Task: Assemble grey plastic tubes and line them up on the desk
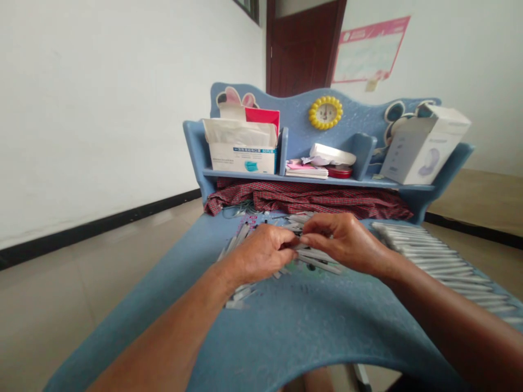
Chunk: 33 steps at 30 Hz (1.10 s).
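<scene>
Surface (286, 332): blue, with a shelf at the back.
Cloth (327, 198): red plaid, bunched under the shelf.
White box (420, 149): tilted, right end of the shelf.
Row (441, 258): grey sticks side by side, right of the hands.
Pile (239, 239): loose sticks under the left hand.
Left hand (261, 253): fingertips pinching the stick.
Right hand (347, 242): pinching its other end.
Stick (300, 246): between both hands, mid-surface.

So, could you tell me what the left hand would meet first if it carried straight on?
Probably the right hand: the left hand points straight at its fingertips, with a grey stick pinched between them.
</scene>
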Motion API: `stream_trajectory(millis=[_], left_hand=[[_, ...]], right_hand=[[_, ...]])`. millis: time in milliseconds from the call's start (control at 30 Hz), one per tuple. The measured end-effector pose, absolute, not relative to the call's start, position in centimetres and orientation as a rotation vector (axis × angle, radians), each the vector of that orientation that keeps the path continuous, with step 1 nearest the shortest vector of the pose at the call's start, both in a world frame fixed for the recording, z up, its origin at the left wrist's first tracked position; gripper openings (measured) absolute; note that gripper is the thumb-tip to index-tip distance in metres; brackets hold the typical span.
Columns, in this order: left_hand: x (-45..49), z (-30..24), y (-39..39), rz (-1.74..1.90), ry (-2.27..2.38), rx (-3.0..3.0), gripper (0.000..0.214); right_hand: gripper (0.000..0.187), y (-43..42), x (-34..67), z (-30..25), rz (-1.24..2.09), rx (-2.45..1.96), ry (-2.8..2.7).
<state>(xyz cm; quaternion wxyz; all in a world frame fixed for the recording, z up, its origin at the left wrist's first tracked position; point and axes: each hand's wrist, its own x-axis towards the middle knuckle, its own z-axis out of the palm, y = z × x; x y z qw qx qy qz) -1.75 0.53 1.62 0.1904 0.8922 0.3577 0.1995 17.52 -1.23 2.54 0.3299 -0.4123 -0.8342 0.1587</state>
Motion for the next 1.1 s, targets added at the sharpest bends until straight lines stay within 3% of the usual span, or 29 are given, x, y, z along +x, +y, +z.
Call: stream_trajectory(millis=[467, 867, 1100], left_hand=[[-2.9, 2.2, 1.5, 0.775, 1.396, 2.312, 0.017], [-3.7, 1.9, 1.3, 0.139, 1.688, 2.628, 0.008], [-2.8, 2.2, 0.7, -0.081, 1.705, 2.725, 0.02]], right_hand=[[0.018, 1.1, 18.6, -1.7, 0.137, -1.246, -2.483], [0.018, 2.0, 19.8, -2.7, 0.223, -1.362, -2.381], [0.017, 1.8, 19.9, -2.7, 0.187, -1.349, -2.365]])
